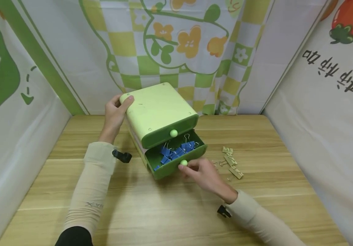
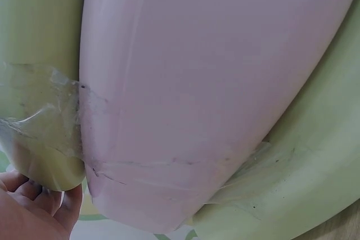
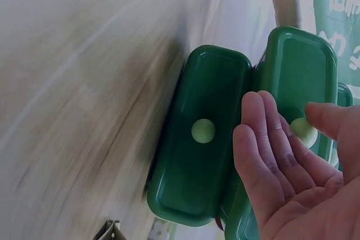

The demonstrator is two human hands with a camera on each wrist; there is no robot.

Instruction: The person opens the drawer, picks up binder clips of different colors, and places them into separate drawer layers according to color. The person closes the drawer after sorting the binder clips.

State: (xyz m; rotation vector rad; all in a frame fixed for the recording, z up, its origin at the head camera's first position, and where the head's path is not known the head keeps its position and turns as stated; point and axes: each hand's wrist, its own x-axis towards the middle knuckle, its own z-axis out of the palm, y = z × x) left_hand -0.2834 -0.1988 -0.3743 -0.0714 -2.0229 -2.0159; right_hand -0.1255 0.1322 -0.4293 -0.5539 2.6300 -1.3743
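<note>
A small drawer cabinet (image 1: 161,109) with a light green top stands on the table, turned at an angle. My left hand (image 1: 115,112) grips its back left top corner, thumb on top; in the left wrist view, curled fingers (image 2: 66,209) hold the green edge beside the pink tier (image 2: 197,82). The dark green middle drawer (image 1: 164,173) is pulled out, holding several blue binder clips (image 1: 176,153). My right hand (image 1: 205,174) pinches that drawer's round, pale green knob (image 1: 183,163) between thumb and fingers. The top drawer (image 1: 155,139) and the bottom drawer (image 3: 199,85) are closed.
Several yellow binder clips (image 1: 230,160) lie on the wooden table (image 1: 152,218), right of the cabinet. Clear tape (image 2: 45,111) crosses the cabinet's side. A patterned curtain (image 1: 188,78) hangs behind, and white printed walls (image 1: 327,112) flank the table.
</note>
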